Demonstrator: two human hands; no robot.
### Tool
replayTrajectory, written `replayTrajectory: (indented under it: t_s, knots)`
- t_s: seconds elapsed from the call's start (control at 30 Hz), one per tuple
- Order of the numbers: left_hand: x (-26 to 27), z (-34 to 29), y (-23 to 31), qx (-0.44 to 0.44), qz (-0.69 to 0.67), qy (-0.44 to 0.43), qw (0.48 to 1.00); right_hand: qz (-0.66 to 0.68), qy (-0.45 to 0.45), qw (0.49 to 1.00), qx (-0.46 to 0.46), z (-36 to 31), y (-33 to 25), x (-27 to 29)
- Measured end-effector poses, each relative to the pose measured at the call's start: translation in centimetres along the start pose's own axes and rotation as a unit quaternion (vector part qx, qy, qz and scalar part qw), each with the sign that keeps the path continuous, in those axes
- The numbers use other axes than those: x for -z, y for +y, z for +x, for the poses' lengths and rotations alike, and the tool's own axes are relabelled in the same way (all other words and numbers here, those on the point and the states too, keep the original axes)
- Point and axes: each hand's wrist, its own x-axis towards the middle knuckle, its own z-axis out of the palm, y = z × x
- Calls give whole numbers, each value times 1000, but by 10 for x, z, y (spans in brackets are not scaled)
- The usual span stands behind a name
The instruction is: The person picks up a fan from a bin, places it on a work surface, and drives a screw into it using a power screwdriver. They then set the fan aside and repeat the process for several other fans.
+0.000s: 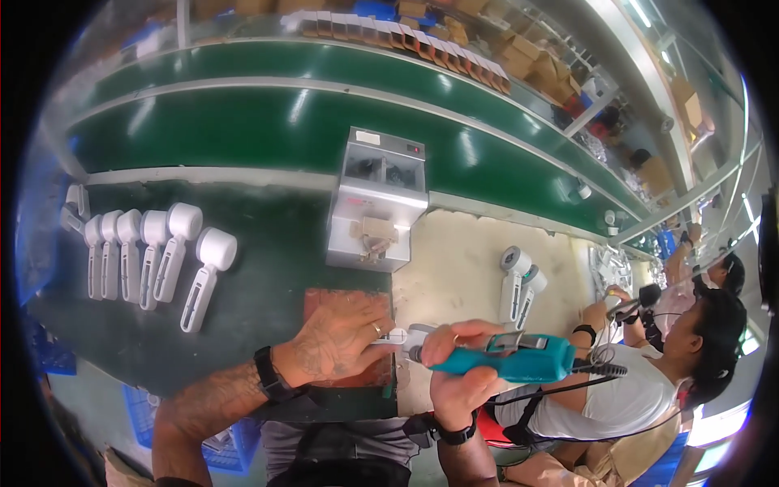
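Observation:
My right hand [464, 375] is wrapped round a teal electric screwdriver [531, 359], which lies almost level with its cord trailing to the right. Its tip points left at the round end of a white handheld device [396, 335]. My left hand [345, 337] presses that device down over a reddish-brown mat [361, 375], its fingers across the handle. Most of the handle is hidden under the fingers. Where the screwdriver tip meets the device is too small to make out.
Several similar white round-headed devices [199, 280] lie in a row on the left. Two more [513, 284] rest to the right. A grey metal screw feeder [369, 215] stands ahead, before a green conveyor [243, 122]. A co-worker [617, 398] sits close on the right.

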Motion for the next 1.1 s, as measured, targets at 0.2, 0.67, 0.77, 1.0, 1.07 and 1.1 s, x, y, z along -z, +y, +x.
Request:
replayTrajectory:
  t_s: [0.2,0.67,0.77,1.0,1.07,1.1]
  knots:
    - [1,-4,-5,17,-30,-21,999,2,-14,1000,9,21,7,-22]
    - [0,-4,-7,24,-32,-12,999,-29,-27,999,21,22,13,-22]
    - [0,-2,-7,23,-33,-2,999,-39,-29,998,32,22,16,-23]
    - [2,-2,-5,21,-60,-5,998,-41,-51,997,44,22,15,-24]
    - [0,-3,-6,27,-80,-5,996,-40,-56,997,44,22,15,-22]
    - [0,-3,-7,34,-100,-4,994,-38,-62,996,43,22,16,-22]
